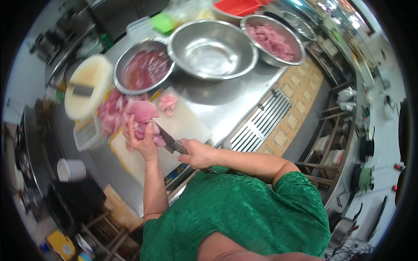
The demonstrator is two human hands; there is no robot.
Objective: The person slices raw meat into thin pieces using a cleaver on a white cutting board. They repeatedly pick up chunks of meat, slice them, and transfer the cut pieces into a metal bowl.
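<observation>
My left hand [143,140] holds a piece of raw pink meat [142,111] up over a white cutting board [186,120]. My right hand [197,153] grips the handle of a knife [168,138], whose dark blade touches or lies close against the meat's right side. A heap of raw meat [111,112] lies at the board's left edge, behind my left hand. Farther back on the board sits a small pile of pale pink trimmings [168,102].
Behind the board stand steel bowls: one with dark red meat in liquid [143,70], a large shiny one [212,49], and one with cut pink meat [272,42]. A round board with a dark blade [83,90] and a clear plastic container [85,133] are at left.
</observation>
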